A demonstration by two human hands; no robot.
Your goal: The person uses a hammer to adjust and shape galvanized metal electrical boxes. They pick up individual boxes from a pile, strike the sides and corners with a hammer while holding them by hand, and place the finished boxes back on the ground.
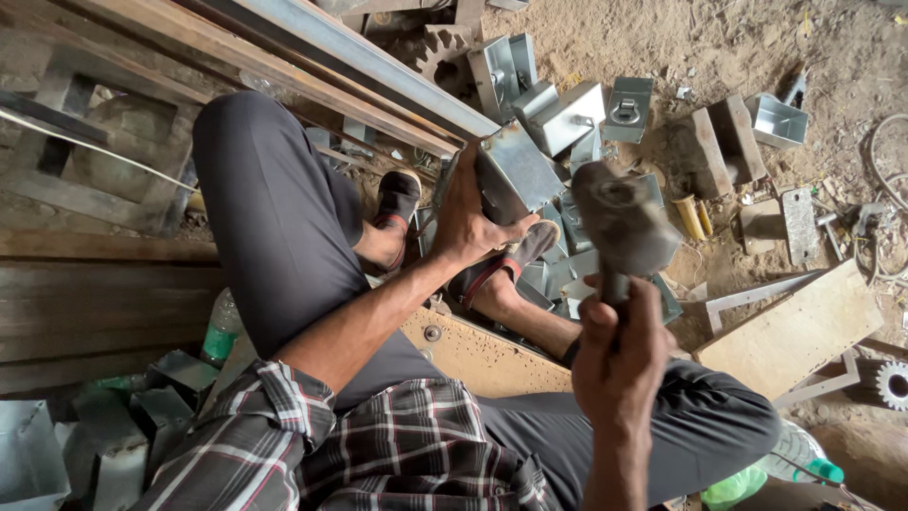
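Right hand (619,355) holds hammer (619,222) upright, head up.

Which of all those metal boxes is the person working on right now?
Start at the person's bent knees and follow the left hand. It grips a folded grey sheet-metal box, tilted above the sandalled feet. Unlike the others on the sand, it is lifted, below the hammer.

Your way at the centre is narrow: metal boxes (567,114) crowd just behind the box (515,170) in your left hand (468,222), and the steel beam (359,61) blocks the upper left. Open sand (700,38) lies at upper right; bricks (719,142) and the wooden board (794,331) close the right side.
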